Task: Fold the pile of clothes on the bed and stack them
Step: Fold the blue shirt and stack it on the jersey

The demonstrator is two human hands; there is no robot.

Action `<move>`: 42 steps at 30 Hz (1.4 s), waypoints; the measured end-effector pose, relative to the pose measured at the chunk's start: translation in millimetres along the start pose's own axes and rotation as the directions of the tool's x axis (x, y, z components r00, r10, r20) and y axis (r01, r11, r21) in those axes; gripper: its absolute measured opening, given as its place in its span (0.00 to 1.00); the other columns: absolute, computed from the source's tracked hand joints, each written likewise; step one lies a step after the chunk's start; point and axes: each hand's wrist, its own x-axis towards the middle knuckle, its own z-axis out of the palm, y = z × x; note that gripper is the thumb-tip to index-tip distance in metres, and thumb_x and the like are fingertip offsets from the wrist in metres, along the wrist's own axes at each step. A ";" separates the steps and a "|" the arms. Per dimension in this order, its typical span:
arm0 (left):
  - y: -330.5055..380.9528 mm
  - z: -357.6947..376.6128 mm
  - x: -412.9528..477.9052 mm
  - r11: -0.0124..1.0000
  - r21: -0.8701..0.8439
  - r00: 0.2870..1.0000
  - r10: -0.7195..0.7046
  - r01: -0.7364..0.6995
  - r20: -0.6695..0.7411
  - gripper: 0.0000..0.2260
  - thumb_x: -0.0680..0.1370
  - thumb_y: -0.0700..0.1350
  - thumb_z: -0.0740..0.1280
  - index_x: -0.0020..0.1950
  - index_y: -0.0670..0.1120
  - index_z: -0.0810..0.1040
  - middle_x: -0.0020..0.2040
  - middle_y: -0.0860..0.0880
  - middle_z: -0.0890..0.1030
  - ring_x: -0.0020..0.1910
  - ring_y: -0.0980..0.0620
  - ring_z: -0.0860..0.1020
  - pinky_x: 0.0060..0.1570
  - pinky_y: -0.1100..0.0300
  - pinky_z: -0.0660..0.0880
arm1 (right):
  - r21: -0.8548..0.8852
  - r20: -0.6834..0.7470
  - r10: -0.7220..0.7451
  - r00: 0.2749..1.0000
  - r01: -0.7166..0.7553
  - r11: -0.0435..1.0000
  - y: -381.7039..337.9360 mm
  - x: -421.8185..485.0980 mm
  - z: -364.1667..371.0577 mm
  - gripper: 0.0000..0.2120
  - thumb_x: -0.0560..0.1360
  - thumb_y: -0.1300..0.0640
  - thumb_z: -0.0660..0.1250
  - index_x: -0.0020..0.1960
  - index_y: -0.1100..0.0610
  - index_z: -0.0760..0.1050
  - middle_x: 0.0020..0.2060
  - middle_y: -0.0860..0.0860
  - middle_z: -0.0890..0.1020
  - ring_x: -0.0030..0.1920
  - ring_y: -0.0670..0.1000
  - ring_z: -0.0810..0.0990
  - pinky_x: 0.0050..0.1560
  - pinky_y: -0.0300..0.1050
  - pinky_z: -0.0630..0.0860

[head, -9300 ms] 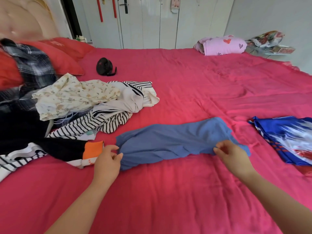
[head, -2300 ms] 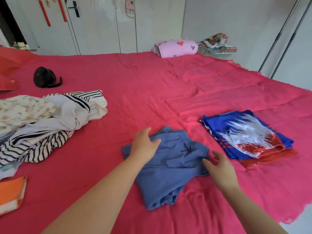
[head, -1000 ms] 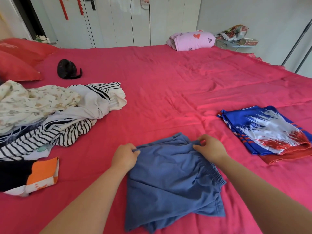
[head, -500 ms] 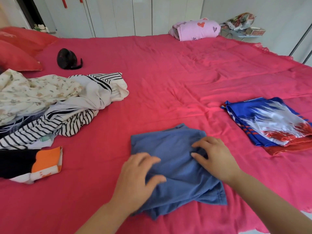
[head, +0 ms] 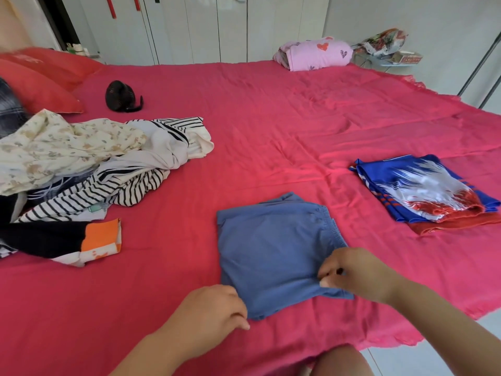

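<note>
Left: unfolded pile (head: 81, 169) on the bed (head: 271, 118), several garments left for you to fold; its left part is cut off by the frame.
Centre-left: your left hand (head: 211, 308), fingers curled at the near corner of the blue garment (head: 271, 248); hard to tell whether it grips cloth.
Centre: blue garment, folded flat.
Centre-right: your right hand (head: 355, 272) pinches its near edge.
Right: folded stack (head: 423, 191), well apart, awaiting the blue one.

Plaid garment (head: 8, 111) (blurred) cut off at left.
</note>
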 end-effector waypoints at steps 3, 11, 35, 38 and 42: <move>-7.8 -7.4 13.6 0.918 -0.331 0.918 -0.310 0.220 -0.248 0.07 0.74 0.49 0.68 0.44 0.47 0.83 0.42 0.51 0.82 0.42 0.59 0.75 0.46 0.66 0.69 | 0.209 -0.296 0.176 0.939 -0.116 0.971 4.7 6.0 -9.1 0.05 0.72 0.58 0.70 0.38 0.50 0.80 0.34 0.44 0.79 0.37 0.43 0.76 0.39 0.30 0.66; -21.9 11.9 74.8 0.365 -0.558 0.458 -0.889 0.746 0.031 0.25 0.77 0.55 0.63 0.59 0.33 0.73 0.58 0.36 0.77 0.58 0.39 0.74 0.54 0.53 0.70 | 0.324 -0.120 0.673 0.730 -0.612 0.722 24.6 48.8 12.0 0.23 0.74 0.44 0.66 0.52 0.65 0.74 0.51 0.62 0.81 0.54 0.60 0.78 0.43 0.45 0.67; -24.3 12.6 74.6 0.023 -0.929 0.627 -0.744 0.371 0.232 0.14 0.76 0.44 0.67 0.62 0.52 0.74 0.56 0.52 0.80 0.54 0.52 0.78 0.57 0.54 0.74 | 0.781 0.123 0.554 0.823 -0.425 0.458 16.2 57.8 11.1 0.25 0.68 0.59 0.72 0.63 0.60 0.71 0.57 0.56 0.79 0.55 0.57 0.79 0.59 0.52 0.75; -21.1 8.2 72.6 0.007 -0.939 0.663 -0.710 0.345 0.239 0.21 0.75 0.37 0.68 0.65 0.53 0.71 0.57 0.51 0.80 0.55 0.51 0.78 0.58 0.53 0.74 | 0.768 0.072 0.593 0.802 -0.424 0.480 13.6 60.2 11.6 0.25 0.67 0.65 0.71 0.63 0.61 0.71 0.57 0.57 0.78 0.56 0.57 0.78 0.58 0.51 0.75; -18.1 -7.0 80.2 -0.037 -0.960 0.692 -0.685 0.277 0.226 0.21 0.75 0.34 0.66 0.64 0.51 0.73 0.56 0.48 0.81 0.53 0.48 0.80 0.54 0.53 0.75 | 0.919 0.141 0.571 0.809 -0.321 0.229 15.6 56.0 0.0 0.17 0.68 0.73 0.66 0.56 0.63 0.75 0.53 0.62 0.81 0.53 0.62 0.80 0.57 0.58 0.76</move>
